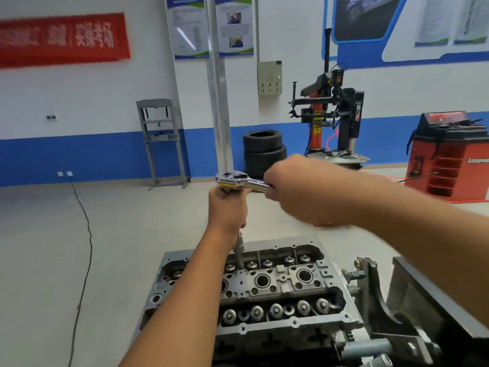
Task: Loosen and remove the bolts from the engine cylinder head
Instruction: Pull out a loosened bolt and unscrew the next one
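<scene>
The grey engine cylinder head (264, 284) lies below me with valve springs and spark plug wells showing. A chrome ratchet wrench (239, 181) sits on top of a long extension bar (240, 250) that runs down into the head near its far row of valves. My left hand (229, 207) grips the extension just under the ratchet head. My right hand (299, 189) is curled round the ratchet handle, which points right; this hand is blurred. The bolt under the socket is hidden.
A metal engine stand bracket (375, 295) flanks the head on the right. Across the tiled floor stand stacked tyres (264, 152), a tyre changer (333, 115), a red wheel balancer (449, 157), a grey press frame (161, 139) and a black cable (84, 247).
</scene>
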